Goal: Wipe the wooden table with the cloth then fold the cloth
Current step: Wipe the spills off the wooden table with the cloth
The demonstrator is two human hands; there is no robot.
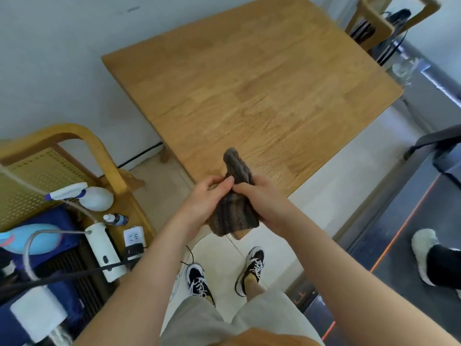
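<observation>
A brown ribbed cloth (233,211) is bunched up in the air over the near corner of the wooden table (249,83). My left hand (204,203) grips its left side, thumb and fingers pinched on the fabric. My right hand (264,203) holds the right side, fingers wrapped around it. One end of the cloth sticks up above my hands and the other hangs below them. The tabletop is bare light wood.
A wooden chair (62,156) at the left holds a white spray bottle (84,196), a small bottle (116,219) and a power strip (134,237). Another chair (374,23) stands at the far right. Someone else's foot (429,255) rests on a dark treadmill at the right.
</observation>
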